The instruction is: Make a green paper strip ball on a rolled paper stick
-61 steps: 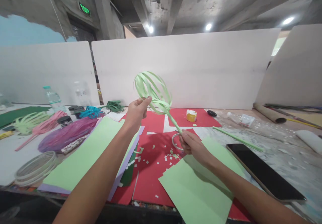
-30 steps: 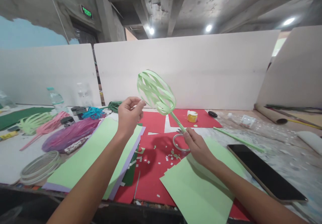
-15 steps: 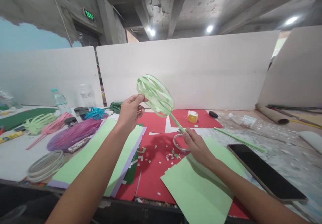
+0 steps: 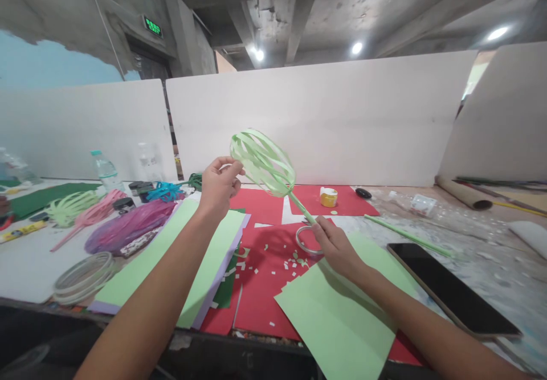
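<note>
Fingers of our right hand (image 4: 337,246) pinch the thin stem of the green paper lantern (image 4: 264,163), low on the stick, above the red sheet (image 4: 265,254). Our left hand (image 4: 217,186) sits at the lantern's left edge, fingers loosely curled, thumb and forefinger tips at the strip cage; we cannot tell if they actually grip a strip or just touch. Lantern is held up in the air, tilted, head up-left, stem running down-right into the right hand.

Under the hands: red sheet strewn with small paper scraps, tape ring (image 4: 306,240) just left of the right hand. Light green sheet (image 4: 337,317) near, under the right forearm. Stack of green-on-purple sheets (image 4: 188,260) under the left forearm. Phone (image 4: 448,289) to the right, dark screen up. Loose green stick (image 4: 405,236) lies far of the phone. Yellow glue pot (image 4: 328,196) far centre. Left side: purple paper bundle (image 4: 126,226), pink and green lanterns (image 4: 81,208), water bottle (image 4: 105,169), clear rings (image 4: 83,272) near edge.
</note>
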### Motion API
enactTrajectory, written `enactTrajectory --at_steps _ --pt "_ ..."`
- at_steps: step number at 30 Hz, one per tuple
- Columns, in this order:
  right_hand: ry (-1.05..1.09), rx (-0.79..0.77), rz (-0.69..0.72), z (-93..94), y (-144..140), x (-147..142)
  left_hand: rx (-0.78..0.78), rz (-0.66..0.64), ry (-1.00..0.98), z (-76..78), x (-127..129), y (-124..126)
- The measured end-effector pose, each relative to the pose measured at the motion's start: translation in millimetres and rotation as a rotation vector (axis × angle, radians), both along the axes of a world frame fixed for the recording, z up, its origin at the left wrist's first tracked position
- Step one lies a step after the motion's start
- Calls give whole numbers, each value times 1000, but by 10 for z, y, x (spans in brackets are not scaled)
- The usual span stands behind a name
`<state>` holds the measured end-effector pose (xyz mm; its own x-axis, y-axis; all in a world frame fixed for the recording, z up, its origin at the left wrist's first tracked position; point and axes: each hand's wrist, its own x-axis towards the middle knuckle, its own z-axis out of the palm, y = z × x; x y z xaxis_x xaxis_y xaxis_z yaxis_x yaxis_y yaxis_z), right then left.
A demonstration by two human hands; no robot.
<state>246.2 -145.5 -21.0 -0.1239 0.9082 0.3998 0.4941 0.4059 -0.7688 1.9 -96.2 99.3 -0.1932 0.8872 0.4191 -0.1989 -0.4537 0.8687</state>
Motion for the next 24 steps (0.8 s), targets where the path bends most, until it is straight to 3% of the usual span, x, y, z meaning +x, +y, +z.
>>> enactTrajectory --at_steps 5,8,16,24 --pt "-27 48 8 -19 2 1 81 226 63 -2 -70 142" --pt "-48 60 -15 -30 9 5 72 251 134 -15 -133 191" --pt "-69 87 -136 45 15 68 21 172 205 -125 -291 315" --pt "-67 73 -160 90 1 68 -96 -132 151 -157 -121 47"
